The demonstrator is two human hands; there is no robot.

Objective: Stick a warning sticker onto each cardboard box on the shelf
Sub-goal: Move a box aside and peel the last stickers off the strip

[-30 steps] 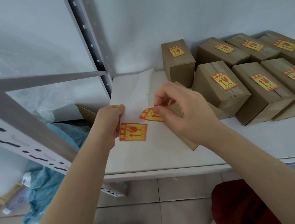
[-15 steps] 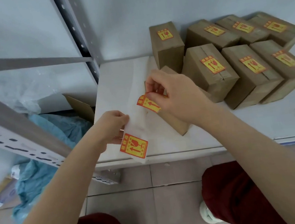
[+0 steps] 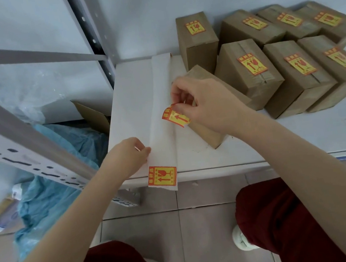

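Note:
My right hand (image 3: pixel 206 104) pinches a peeled red-and-yellow warning sticker (image 3: pixel 175 117) just above the near end of a plain brown cardboard box (image 3: pixel 212 134) that lies on the white shelf (image 3: pixel 279 138). My left hand (image 3: pixel 128 154) holds the edge of a long white backing strip (image 3: pixel 161 114), which runs along the shelf and hangs over its front edge. One more sticker (image 3: pixel 162 176) sits on the strip's near end. Several stickered boxes (image 3: pixel 250 71) stand at the back right.
A grey perforated shelf upright (image 3: pixel 91 31) rises at the back left, and a slanted rail (image 3: pixel 13 142) crosses at the left. Blue plastic sheeting (image 3: pixel 49 188) and an open carton (image 3: pixel 92 117) lie on the floor at the left. My knees in dark red trousers are below.
My left hand drew the backing strip toward me, so its end sticker now hangs over the shelf front. My right hand carried the peeled sticker free of the strip, toward the plain box.

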